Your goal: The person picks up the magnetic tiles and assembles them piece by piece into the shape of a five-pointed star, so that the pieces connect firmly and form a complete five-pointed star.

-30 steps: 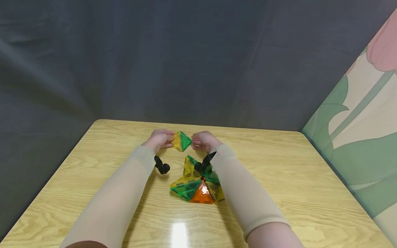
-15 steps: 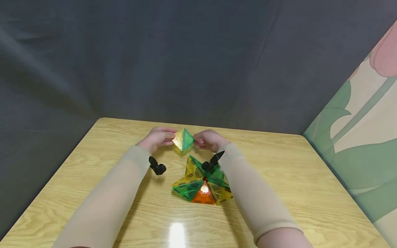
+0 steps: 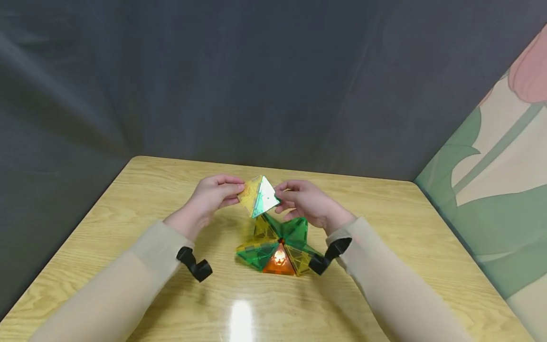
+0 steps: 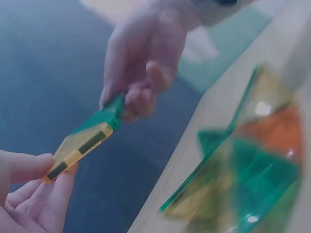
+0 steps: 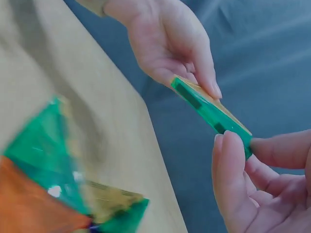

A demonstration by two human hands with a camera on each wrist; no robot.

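Observation:
Between my hands, above the table, hang a yellow triangular magnetic tile point(image 3: 249, 194) and a green triangular magnetic tile point(image 3: 264, 198), joined along one edge. My left hand point(image 3: 211, 196) pinches the yellow tile's outer corner between thumb and fingers. At the opposite corner, my right hand point(image 3: 308, 202) pinches the green tile. Dark strips show inside the yellow tile's edge point(image 4: 80, 150) in the left wrist view. Just below and nearer to me stands a star-like structure of green, yellow and orange tiles point(image 3: 279, 261), its triangles meeting at a middle point. The joined pair overlaps its far tip in the head view.
The structure rests on a light wooden table point(image 3: 141, 209). A dark cloth point(image 3: 273, 85) hangs behind the table's far edge, and a flower-patterned cloth point(image 3: 504, 190) is on the right. Black straps point(image 3: 194, 264) hang from both wrists, the right one close to the structure.
Both hands have lifted the joined pair and brought it nearer and to the right, tilting it. The forearms have spread outward, uncovering more of the structure.

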